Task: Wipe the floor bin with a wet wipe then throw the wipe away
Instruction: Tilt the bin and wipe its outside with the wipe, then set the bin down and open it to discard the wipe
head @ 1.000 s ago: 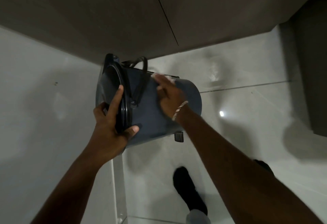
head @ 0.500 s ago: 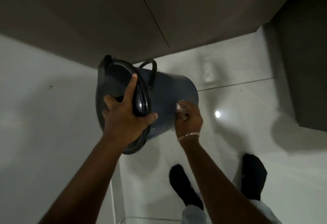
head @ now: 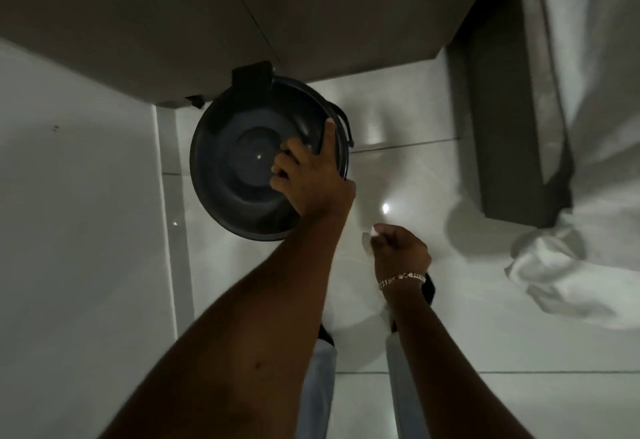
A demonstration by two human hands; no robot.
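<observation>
Dark blue-grey plastic, smooth and slightly glossy: the floor bin is seen from above, mouth toward the camera, just beside the base of the brown cabinet and over the pale tiled floor. Whether it rests on the floor or is held just clear of it cannot be told. It is held at the rim by the left hand, fingers curled inside the wall and thumb laid along the black rim ring, so that grip is pinched on the rim. The bin is judged light and stiff, with thin walls that may flex; the rim ring or the wire handle at its right side is the best hold, since the smooth wall is likely slippery when damp. The wet wipe, soft and limp, is bunched in the right hand, whose grip is pressed closed around it, apart from the bin. A white cloth lies at right.
</observation>
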